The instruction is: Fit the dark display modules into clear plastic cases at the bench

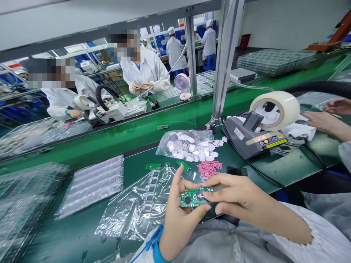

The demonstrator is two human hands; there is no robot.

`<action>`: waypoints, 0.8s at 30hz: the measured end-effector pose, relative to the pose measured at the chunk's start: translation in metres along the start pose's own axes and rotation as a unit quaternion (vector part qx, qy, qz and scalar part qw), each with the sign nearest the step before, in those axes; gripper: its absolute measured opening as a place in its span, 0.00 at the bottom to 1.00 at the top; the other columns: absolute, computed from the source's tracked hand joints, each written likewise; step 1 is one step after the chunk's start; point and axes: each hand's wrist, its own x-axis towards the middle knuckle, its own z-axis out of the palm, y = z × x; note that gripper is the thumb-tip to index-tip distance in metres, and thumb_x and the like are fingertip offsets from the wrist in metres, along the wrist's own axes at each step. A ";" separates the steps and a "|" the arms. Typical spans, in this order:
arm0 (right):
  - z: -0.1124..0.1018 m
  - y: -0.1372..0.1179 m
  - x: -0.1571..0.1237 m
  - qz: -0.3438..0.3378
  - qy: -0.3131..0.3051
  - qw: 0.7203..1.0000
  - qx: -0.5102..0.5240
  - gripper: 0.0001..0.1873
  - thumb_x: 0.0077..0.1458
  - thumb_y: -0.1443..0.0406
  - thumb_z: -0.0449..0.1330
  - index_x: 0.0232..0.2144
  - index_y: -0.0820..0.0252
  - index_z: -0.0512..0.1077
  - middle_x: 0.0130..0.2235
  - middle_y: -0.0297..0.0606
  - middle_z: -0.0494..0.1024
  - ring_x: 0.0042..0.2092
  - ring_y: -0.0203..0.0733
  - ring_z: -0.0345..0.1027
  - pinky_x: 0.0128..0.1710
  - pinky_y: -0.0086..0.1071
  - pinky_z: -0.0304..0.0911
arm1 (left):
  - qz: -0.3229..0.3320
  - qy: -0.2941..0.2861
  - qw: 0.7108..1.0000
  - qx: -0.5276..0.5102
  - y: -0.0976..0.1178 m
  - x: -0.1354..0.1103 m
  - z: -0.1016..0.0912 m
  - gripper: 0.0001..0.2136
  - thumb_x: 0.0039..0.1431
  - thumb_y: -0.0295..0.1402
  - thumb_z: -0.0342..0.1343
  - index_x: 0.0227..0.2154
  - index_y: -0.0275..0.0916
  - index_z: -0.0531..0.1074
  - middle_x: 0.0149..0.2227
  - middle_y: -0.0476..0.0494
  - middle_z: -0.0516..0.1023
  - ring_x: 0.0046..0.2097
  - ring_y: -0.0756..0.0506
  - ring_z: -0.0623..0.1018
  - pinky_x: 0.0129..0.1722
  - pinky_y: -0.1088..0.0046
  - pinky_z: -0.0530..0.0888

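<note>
The green board (194, 203) is up in the air between the two hands, above the near edge of the worktop (90, 233). The left hand (178, 215) has its grip closed on the board, with the thumb along the low edge. The right hand (236, 193) has fingertips on the board's right end. They cover part of it, so I can't tell if this grip pinches the board or just presses on it.

The board is small and thin. If the right fingers push too hard on one end, it could tip and pop out of the left grip. Then it might fall on the clear plastic bag (123, 215) and slide, because that bag looks slick and crinkly. It could also drop past the edge into the lap.

A hard push in the wrong spot might hurt the black round part (187, 200), which sits close to the left fingers. Just past the hands lie the pink strips (210, 168) and the white squares (189, 149). They are small and loose, so a bumping knuckle or sleeve could scatter them.
</note>
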 end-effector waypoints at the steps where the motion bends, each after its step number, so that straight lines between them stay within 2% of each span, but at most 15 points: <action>1: 0.001 0.003 0.000 -0.002 0.001 1.000 -0.009 0.11 0.61 0.65 0.53 0.42 0.57 0.75 0.45 0.41 0.73 0.36 0.34 0.70 0.33 0.26 0.67 | -0.023 0.002 1.000 -0.001 -0.001 0.000 0.000 0.39 0.45 0.36 0.65 0.60 0.49 0.52 0.36 0.47 0.72 0.36 0.45 0.75 0.18 0.79 0.71; 4: 0.006 0.009 0.000 -0.023 0.033 0.999 -0.030 0.13 0.62 0.69 0.50 0.39 0.58 0.75 0.44 0.41 0.75 0.36 0.33 0.71 0.32 0.25 0.67 | -0.049 0.007 0.998 -0.035 -0.004 0.000 0.001 0.41 0.43 0.36 0.66 0.60 0.50 0.51 0.37 0.47 0.71 0.39 0.45 0.74 0.24 0.78 0.73; 6: 0.006 0.010 0.001 -0.045 0.043 0.997 -0.047 0.13 0.61 0.71 0.50 0.38 0.58 0.75 0.45 0.42 0.75 0.38 0.34 0.71 0.34 0.25 0.68 | -0.071 -0.019 0.991 -0.116 -0.004 0.001 0.001 0.42 0.43 0.37 0.66 0.60 0.50 0.50 0.39 0.47 0.72 0.42 0.45 0.73 0.34 0.74 0.74; 8: 0.004 0.009 0.003 -0.060 0.029 0.996 -0.058 0.14 0.60 0.73 0.50 0.38 0.58 0.75 0.45 0.40 0.76 0.41 0.34 0.71 0.38 0.26 0.68 | -0.125 -0.059 0.967 -0.216 -0.004 0.005 0.001 0.41 0.45 0.36 0.65 0.60 0.49 0.49 0.41 0.47 0.72 0.43 0.47 0.73 0.42 0.72 0.72; 11: -0.002 0.006 0.007 -0.021 -0.028 0.998 -0.043 0.17 0.58 0.75 0.52 0.46 0.54 0.71 0.45 0.34 0.77 0.45 0.34 0.69 0.45 0.26 0.66 | -0.211 -0.106 0.921 -0.309 -0.001 0.012 -0.001 0.37 0.47 0.31 0.64 0.59 0.44 0.53 0.35 0.48 0.73 0.38 0.50 0.74 0.41 0.73 0.70; 14: -0.001 0.008 0.010 0.045 -0.039 0.998 -0.021 0.23 0.55 0.69 0.59 0.53 0.51 0.65 0.49 0.34 0.75 0.48 0.37 0.69 0.48 0.30 0.66 | -0.227 -0.098 0.907 -0.342 0.000 0.018 -0.001 0.35 0.46 0.29 0.65 0.57 0.41 0.57 0.28 0.52 0.71 0.30 0.53 0.72 0.34 0.75 0.70; 17: 0.009 0.016 0.009 0.098 0.016 0.995 -0.013 0.25 0.50 0.60 0.65 0.51 0.56 0.69 0.49 0.41 0.75 0.49 0.46 0.69 0.48 0.37 0.67 | -0.199 -0.046 0.914 -0.351 0.000 0.019 0.003 0.34 0.45 0.30 0.66 0.55 0.42 0.59 0.26 0.53 0.69 0.29 0.54 0.71 0.32 0.78 0.69; 20: 0.017 0.022 0.006 0.117 0.058 0.991 -0.012 0.12 0.53 0.62 0.61 0.41 0.58 0.74 0.41 0.41 0.78 0.41 0.45 0.72 0.40 0.35 0.70 | -0.153 -0.010 0.935 -0.321 -0.002 0.018 0.007 0.30 0.45 0.31 0.66 0.52 0.43 0.63 0.27 0.54 0.68 0.28 0.55 0.69 0.31 0.81 0.68; 22: 0.018 0.022 0.005 0.107 0.060 0.992 -0.028 0.08 0.55 0.65 0.58 0.38 0.58 0.74 0.38 0.40 0.77 0.39 0.43 0.71 0.37 0.34 0.70 | -0.118 -0.012 0.958 -0.261 -0.005 0.017 0.008 0.25 0.46 0.32 0.65 0.49 0.44 0.66 0.28 0.53 0.69 0.31 0.54 0.71 0.33 0.79 0.70; 24: 0.016 0.021 0.004 0.104 0.051 0.992 -0.042 0.08 0.56 0.65 0.57 0.38 0.57 0.73 0.38 0.39 0.77 0.40 0.43 0.70 0.39 0.35 0.69 | -0.073 -0.039 0.982 -0.167 -0.006 0.018 0.006 0.19 0.49 0.34 0.62 0.46 0.43 0.70 0.31 0.49 0.71 0.35 0.49 0.73 0.37 0.75 0.71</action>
